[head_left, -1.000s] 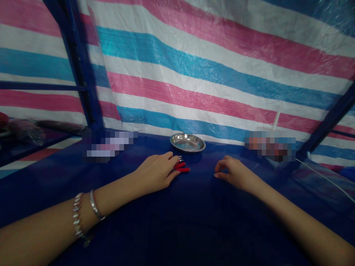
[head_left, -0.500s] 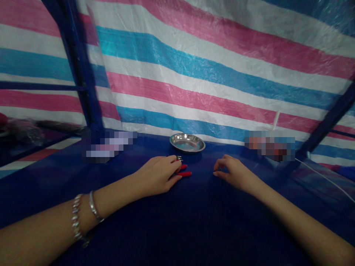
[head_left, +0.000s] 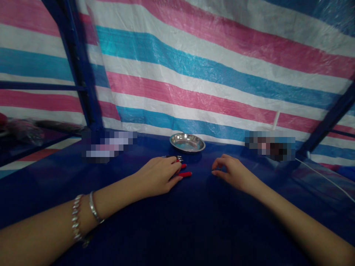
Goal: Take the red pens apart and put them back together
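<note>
My left hand (head_left: 158,175) lies palm down on the blue tabletop, its fingers closed over a small bunch of things. Two red handles (head_left: 185,174) stick out to the right between thumb and fingers; their other ends are hidden under the palm, so I cannot tell what they belong to. Metal fork tines (head_left: 180,159) show just beyond the fingertips, beside a dark piece. To the right, my right hand (head_left: 231,170) rests on its edge on the table. Its fingers curl with thumb and index tips slightly apart, and nothing shows between them. A round steel dish (head_left: 187,143) sits beyond both hands.
Blue tabletop (head_left: 183,229) stretches under both arms. Blurred-out items lie at the back left (head_left: 111,146) and back right (head_left: 270,146). A white cable (head_left: 324,178) runs along the right side. Blue metal posts (head_left: 83,74) and a striped plastic sheet (head_left: 194,66) stand behind.
My right hand's fingertips have shifted very slightly left. My left hand, the red handles and the steel dish stay practically where they were.
</note>
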Action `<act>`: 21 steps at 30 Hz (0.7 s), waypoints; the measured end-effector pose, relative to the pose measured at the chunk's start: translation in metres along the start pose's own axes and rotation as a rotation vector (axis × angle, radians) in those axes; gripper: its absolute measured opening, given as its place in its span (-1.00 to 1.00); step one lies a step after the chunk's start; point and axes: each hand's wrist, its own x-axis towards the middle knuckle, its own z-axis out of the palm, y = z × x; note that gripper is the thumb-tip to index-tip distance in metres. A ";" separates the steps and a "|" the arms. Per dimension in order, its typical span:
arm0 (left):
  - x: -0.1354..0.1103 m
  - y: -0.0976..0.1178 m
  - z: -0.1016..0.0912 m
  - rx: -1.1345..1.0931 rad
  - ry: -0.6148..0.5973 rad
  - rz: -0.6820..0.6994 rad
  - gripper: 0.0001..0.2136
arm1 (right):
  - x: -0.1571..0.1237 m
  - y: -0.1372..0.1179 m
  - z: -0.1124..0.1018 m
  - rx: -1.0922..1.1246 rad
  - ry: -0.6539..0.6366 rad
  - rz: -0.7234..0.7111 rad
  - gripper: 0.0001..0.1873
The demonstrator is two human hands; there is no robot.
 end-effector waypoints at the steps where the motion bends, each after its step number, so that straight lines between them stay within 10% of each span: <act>1: 0.000 0.000 0.000 0.000 0.002 0.002 -0.81 | 0.000 -0.001 0.000 0.002 -0.002 0.003 -0.89; 21: 0.001 0.005 -0.001 -0.038 0.053 -0.002 -0.83 | -0.001 -0.018 0.000 0.448 0.054 -0.090 -0.86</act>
